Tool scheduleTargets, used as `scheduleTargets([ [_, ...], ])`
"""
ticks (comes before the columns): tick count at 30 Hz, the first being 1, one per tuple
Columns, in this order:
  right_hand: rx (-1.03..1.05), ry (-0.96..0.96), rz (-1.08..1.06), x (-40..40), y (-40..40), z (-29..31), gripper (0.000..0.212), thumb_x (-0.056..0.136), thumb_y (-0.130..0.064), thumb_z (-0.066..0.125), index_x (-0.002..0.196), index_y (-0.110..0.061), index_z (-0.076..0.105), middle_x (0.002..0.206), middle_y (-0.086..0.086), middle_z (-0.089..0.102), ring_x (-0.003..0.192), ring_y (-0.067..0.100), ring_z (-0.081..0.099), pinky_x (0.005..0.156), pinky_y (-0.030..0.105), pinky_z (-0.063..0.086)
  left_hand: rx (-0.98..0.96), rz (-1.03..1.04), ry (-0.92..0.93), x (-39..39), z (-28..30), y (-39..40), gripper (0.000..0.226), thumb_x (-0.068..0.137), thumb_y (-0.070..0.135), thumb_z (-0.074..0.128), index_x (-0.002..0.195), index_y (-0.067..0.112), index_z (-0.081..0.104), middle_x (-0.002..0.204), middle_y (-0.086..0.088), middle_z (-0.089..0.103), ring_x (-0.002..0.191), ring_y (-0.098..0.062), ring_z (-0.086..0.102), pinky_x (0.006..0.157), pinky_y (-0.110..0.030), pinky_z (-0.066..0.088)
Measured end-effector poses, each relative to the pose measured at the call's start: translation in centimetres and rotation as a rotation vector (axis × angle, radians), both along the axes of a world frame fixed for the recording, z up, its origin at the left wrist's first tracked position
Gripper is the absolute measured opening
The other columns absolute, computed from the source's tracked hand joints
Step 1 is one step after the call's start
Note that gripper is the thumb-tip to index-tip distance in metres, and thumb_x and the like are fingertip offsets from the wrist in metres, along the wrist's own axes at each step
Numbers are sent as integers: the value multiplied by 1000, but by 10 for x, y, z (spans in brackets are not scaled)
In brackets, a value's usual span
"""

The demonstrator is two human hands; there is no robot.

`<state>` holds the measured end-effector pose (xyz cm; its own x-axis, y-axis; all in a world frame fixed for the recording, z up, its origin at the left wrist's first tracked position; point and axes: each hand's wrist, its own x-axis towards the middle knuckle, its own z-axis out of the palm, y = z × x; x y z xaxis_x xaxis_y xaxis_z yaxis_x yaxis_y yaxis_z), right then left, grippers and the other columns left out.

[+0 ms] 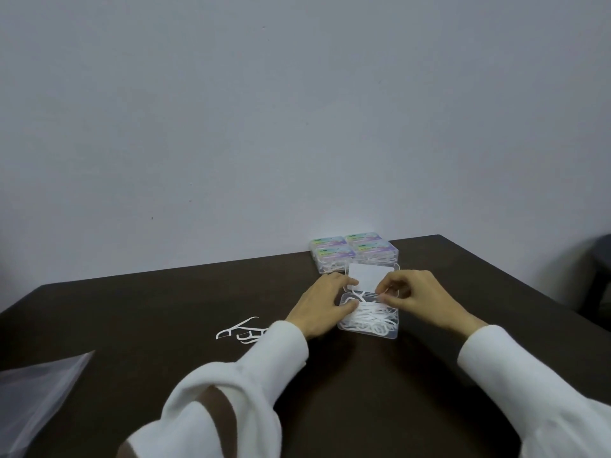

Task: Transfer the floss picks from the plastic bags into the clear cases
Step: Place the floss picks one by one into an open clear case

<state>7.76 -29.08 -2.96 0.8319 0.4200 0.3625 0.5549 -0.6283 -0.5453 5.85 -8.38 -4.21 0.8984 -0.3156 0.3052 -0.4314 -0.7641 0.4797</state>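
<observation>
Floss picks [370, 317] fill open clear case [393, 332]; left hand [322, 307] grips case edge; right hand [411, 294] pinches pick; closed cases' [353, 251] labels illegible.

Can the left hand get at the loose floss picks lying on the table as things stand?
Probably yes. The loose floss picks lie on bare table just left of the left hand, with nothing between them. The hand would first have to leave the open case.

Centre right on the table [165, 312]: open case [370, 322] holding floss picks [367, 317]. Behind it, four closed cases [353, 251]. Left, loose picks [239, 330]. Lower left, plastic bag [36, 401].
</observation>
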Motion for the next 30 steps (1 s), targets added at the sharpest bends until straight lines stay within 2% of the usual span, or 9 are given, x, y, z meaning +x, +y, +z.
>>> scheduleTargets([
  [6, -81, 38, 23, -2, -4, -2, 18, 79, -10, 71, 83, -27, 65, 81, -15, 63, 76, 1, 60, 67, 7, 45, -58, 17, 3, 0, 2, 13, 35, 87, 14, 59, 121, 22, 60, 127, 4, 57, 114, -5, 49, 101, -22, 38],
  [8, -65, 19, 19, -3, -1, -1, 22, 79, -7, 70, 81, -28, 66, 79, -17, 63, 75, 1, 61, 67, 6, 45, -2, 2, -28, -2, 2, 13, 38, 91, 13, 54, 128, 23, 56, 134, 5, 52, 122, -6, 44, 102, -19, 31],
  [10, -62, 4, 15, -3, 1, -1, 24, 79, -5, 70, 80, -29, 65, 79, -17, 64, 75, 2, 61, 67, 6, 46, 77, -30, -64, -2, 2, 11, 42, 95, 11, 46, 135, 24, 50, 143, 7, 45, 129, -9, 37, 106, -21, 27],
  [12, -57, -9, 14, -4, 3, 0, 25, 79, -4, 69, 80, -28, 65, 78, -17, 63, 75, 1, 61, 66, 6, 45, 160, -49, -70, -2, 2, 8, 44, 97, 9, 41, 138, 25, 47, 145, 6, 43, 130, -12, 36, 109, -29, 30],
  [15, -54, -32, 8, -4, 1, 1, 22, 80, -5, 69, 81, -26, 66, 80, -14, 64, 77, 1, 60, 67, 6, 46, 223, -24, -70, 1, 1, 5, 43, 96, 12, 42, 136, 27, 49, 135, -1, 51, 123, -17, 44, 103, -33, 37],
  [21, 15, -90, -3, -4, -6, 2, 20, 80, -2, 68, 84, -22, 67, 82, -9, 65, 76, -1, 60, 68, 5, 44, 177, -30, -135, 1, 2, 6, 33, 93, 16, 53, 126, 19, 57, 123, 1, 59, 113, -14, 49, 99, -31, 39],
  [24, 36, -100, 1, -3, -6, 1, 19, 80, -1, 68, 84, -20, 68, 82, -9, 66, 76, -2, 60, 68, 5, 44, 143, -18, -129, 1, 2, 7, 33, 94, 16, 53, 126, 19, 57, 123, 2, 60, 113, -13, 51, 97, -25, 38],
  [28, 40, -109, 8, -3, 1, 1, 20, 80, -1, 67, 84, -20, 66, 81, -14, 62, 77, 0, 60, 70, 8, 47, 60, -23, -88, 1, 1, 6, 34, 92, 12, 54, 127, 15, 56, 123, 0, 61, 110, -13, 56, 97, -25, 43],
  [30, 9, -95, 19, -3, 6, 0, 19, 81, -1, 67, 84, -20, 67, 81, -14, 61, 77, 1, 60, 72, 12, 49, 8, -14, -77, 1, 1, 6, 36, 92, 9, 55, 127, 13, 56, 125, -1, 59, 112, -12, 55, 96, -19, 41],
])
